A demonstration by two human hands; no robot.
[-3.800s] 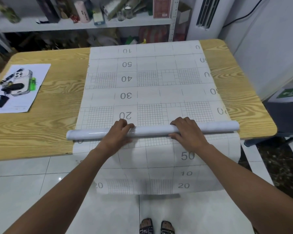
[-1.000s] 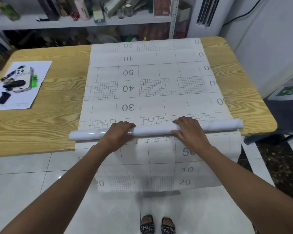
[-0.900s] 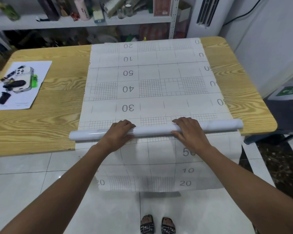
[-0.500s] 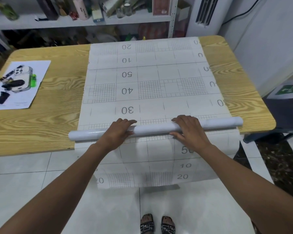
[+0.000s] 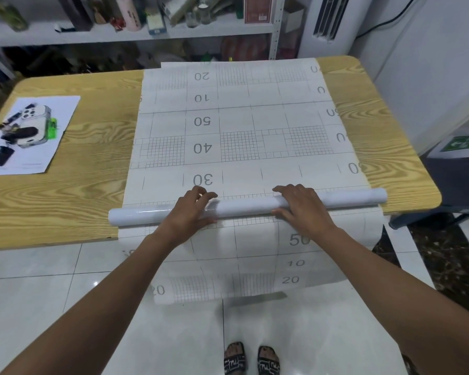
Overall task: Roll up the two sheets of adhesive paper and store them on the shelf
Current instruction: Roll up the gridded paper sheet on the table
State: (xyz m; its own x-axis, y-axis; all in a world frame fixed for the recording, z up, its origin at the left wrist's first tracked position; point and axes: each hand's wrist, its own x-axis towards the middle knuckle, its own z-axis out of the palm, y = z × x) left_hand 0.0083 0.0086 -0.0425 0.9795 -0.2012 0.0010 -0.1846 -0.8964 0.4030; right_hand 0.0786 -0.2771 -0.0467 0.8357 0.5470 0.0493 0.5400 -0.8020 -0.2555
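Observation:
A white adhesive paper sheet (image 5: pixel 255 125) with grey grids and upside-down numbers lies flat across the wooden table (image 5: pixel 65 201). Its near end is wound into a long white roll (image 5: pixel 244 208) that lies crosswise near the table's front edge. My left hand (image 5: pixel 190 212) grips the roll left of the middle, fingers over the top and thumb on the near side. My right hand (image 5: pixel 301 209) grips it right of the middle in the same way. Below the roll, more gridded paper (image 5: pixel 241 266) with upright numbers hangs over the front edge toward the floor.
A white paper (image 5: pixel 33 131) with a phone and small dark items lies on the table's left part. Behind the table stands a cluttered metal shelf (image 5: pixel 119 36), with a white air conditioner (image 5: pixel 325 20) to its right. My sandalled feet (image 5: pixel 251 359) stand on the tiled floor.
The flat sheet has slid toward me and wound onto the roll: the 20 mark went under it and a new row came up over the far edge. Both hands stayed on the roll.

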